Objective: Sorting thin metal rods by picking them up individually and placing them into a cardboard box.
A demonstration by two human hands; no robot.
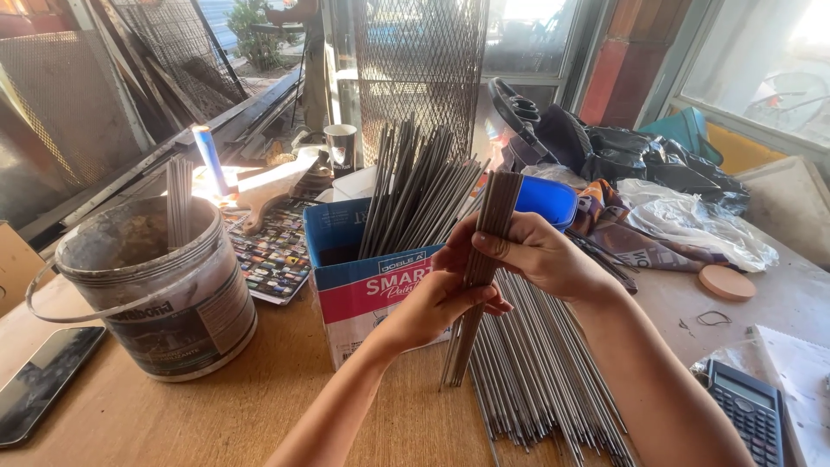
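Observation:
Both my hands grip one upright bundle of thin grey rods (497, 201), its lower end resting on the wooden table (259, 406). My left hand (443, 304) wraps the bundle low down. Higher up, my right hand (527, 252) closes around it. Behind the bundle stands an open cardboard box (367, 285) with several more grey rods (415, 190) leaning out of it. A large heap of loose grey rods (536, 372) lies flat on the table under and right of my hands.
A dirty plastic bucket (156, 285) with a few rods stands at left, a dark phone (43, 385) beside it. A calculator (750, 411), round wooden disc (726, 282), plastic bags (692, 225), blue container (546, 201) and wire mesh panel (419, 69) surround the area.

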